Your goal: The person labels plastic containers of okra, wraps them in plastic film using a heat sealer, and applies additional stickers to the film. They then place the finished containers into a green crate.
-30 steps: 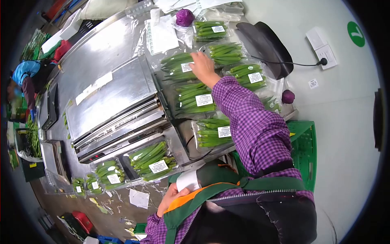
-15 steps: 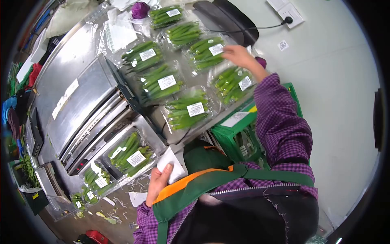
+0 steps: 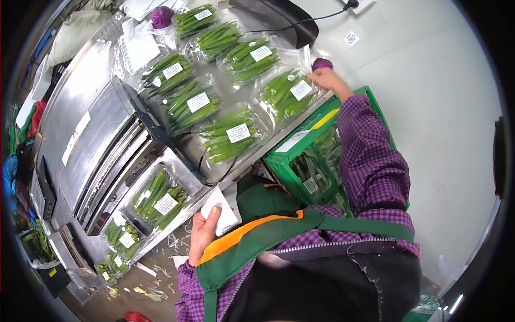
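My left hand (image 3: 203, 235) grips a small stack of white paper slips (image 3: 221, 213) close to my apron, thumb on top. My right hand (image 3: 328, 81) reaches over the table's right side, fingers drawn together at the corner of a white label (image 3: 301, 90). That label lies on a clear-wrapped tray of long green pods, seemingly okra (image 3: 280, 102). Whether the fingertips pinch anything is too small to make out. Nearby are more labelled packs, among them a front pack (image 3: 222, 147), a left pack (image 3: 182, 107) and an upper pack (image 3: 244, 65).
A green crate (image 3: 284, 155) holding wrapped packs stands below the table's right edge. At left is a metal wrapping machine (image 3: 96, 123), with labelled packs (image 3: 155, 201) along its front. Purple cabbages (image 3: 162, 17) and a black cable (image 3: 300, 22) lie toward the back.
My right hand has moved from the upper pack's label to the label on the pack nearer the crate. The view has shifted slightly; my left hand still grips the slips.
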The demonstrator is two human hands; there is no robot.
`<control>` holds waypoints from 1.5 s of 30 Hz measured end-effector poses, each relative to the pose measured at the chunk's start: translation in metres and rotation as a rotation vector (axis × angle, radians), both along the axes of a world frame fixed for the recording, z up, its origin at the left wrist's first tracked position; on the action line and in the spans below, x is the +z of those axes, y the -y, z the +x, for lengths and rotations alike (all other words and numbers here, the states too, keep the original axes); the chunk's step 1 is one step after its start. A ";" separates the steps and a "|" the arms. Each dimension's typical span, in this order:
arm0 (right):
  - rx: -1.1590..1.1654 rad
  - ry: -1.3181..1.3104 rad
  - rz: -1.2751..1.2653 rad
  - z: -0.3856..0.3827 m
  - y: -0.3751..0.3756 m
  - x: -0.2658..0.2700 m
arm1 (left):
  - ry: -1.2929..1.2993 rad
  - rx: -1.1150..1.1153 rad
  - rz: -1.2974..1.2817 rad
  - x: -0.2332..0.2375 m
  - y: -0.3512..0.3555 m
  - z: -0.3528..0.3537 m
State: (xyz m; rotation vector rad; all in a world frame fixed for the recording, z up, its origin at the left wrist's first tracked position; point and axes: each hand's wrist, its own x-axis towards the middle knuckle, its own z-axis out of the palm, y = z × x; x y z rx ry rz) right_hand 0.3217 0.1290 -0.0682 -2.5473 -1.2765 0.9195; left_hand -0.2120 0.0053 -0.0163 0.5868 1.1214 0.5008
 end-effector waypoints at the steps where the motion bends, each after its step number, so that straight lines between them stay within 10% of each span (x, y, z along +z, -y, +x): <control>1: 0.054 0.036 0.093 0.002 -0.006 0.000 | -0.003 -0.013 0.001 0.001 0.001 0.000; 16: 0.298 0.536 -0.171 -0.060 -0.034 0.064 | 0.039 0.206 0.045 -0.003 -0.002 0.012; 19: 0.477 0.099 0.267 -0.129 -0.008 0.063 | 0.170 0.402 -0.016 -0.011 -0.012 0.018; 23: 0.789 -0.921 0.129 -0.261 0.048 0.095 | 0.161 0.441 -0.010 -0.009 -0.021 0.029; 40: 1.012 -0.726 0.481 -0.320 0.060 0.066 | 0.143 0.531 0.040 -0.009 -0.036 0.032; 45: 0.531 -1.117 0.332 -0.289 0.019 0.071 | 0.184 0.656 -0.008 -0.008 -0.051 0.020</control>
